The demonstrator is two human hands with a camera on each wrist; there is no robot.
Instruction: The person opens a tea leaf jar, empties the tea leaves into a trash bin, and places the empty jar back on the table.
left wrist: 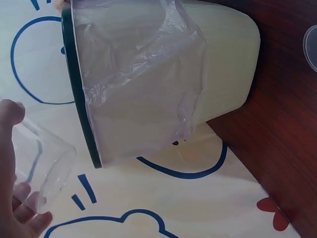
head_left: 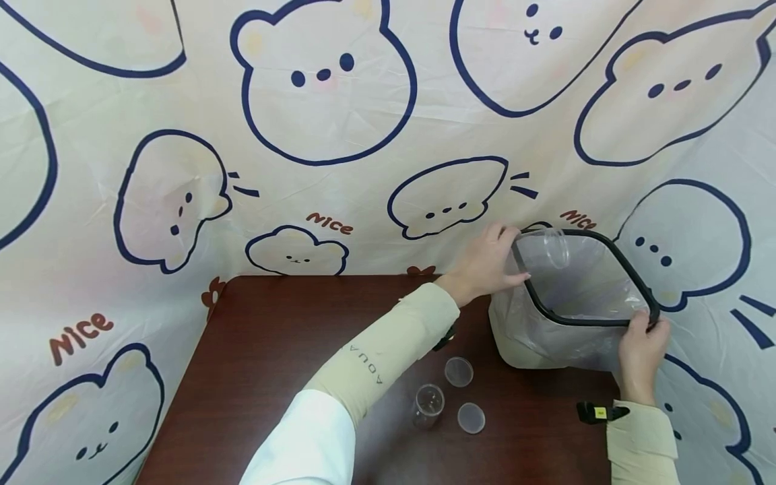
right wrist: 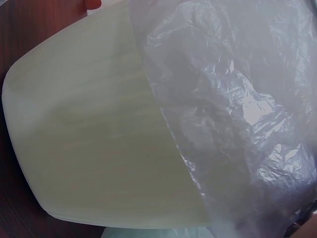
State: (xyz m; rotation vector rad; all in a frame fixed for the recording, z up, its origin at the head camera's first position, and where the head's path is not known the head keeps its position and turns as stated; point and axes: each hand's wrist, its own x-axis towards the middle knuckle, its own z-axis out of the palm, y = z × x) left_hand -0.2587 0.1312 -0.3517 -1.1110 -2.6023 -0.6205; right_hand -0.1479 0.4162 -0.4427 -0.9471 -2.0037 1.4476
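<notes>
In the head view, my left hand (head_left: 481, 266) holds a clear plastic cup (head_left: 556, 248) over the near-left corner of a pale waste bin (head_left: 515, 343). The left wrist view shows its fingers curled round the see-through cup (left wrist: 54, 166), just off the bin's dark rim (left wrist: 79, 94). My right hand (head_left: 645, 350) grips the rim at the right front corner. A thin translucent bag (right wrist: 233, 99) lines the bin and hangs over its outside. Most of the right hand is hidden in the right wrist view.
On the brown table (head_left: 291, 350) stands another clear cup (head_left: 428, 407), with two round clear lids (head_left: 459, 372) beside it. A cloth printed with cartoon bears (head_left: 327, 121) hangs behind the table and along its sides. The bin stands at the table's right back corner.
</notes>
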